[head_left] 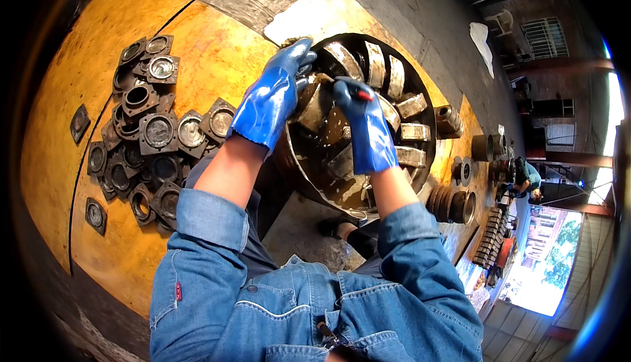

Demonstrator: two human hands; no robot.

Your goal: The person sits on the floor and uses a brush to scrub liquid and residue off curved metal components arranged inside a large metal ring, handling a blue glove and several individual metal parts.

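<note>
My right hand (363,125), in a blue glove, is closed around a small tool with a black and red handle (358,91); its working end is hidden behind a metal part, so I cannot tell what kind of tool it is. My left hand (271,96), also in a blue glove, lies with fingers bent over a greasy metal piece (314,104) and holds it from above, at the near left side of a big round dark basin (355,194). The piece sits inside this basin, which stands in front of me, between my two forearms. More grey metal blocks (394,76) stand in a ring along the far and right wall of the basin, in dirty liquid. On the orange floor (217,53) to the left of my left arm lies a heap of square flanged metal housings (148,132), some stacked on each other. To the right of the basin there are round metal rings and pulleys (460,204). Farther to the right, another person (526,178) is crouching.
</note>
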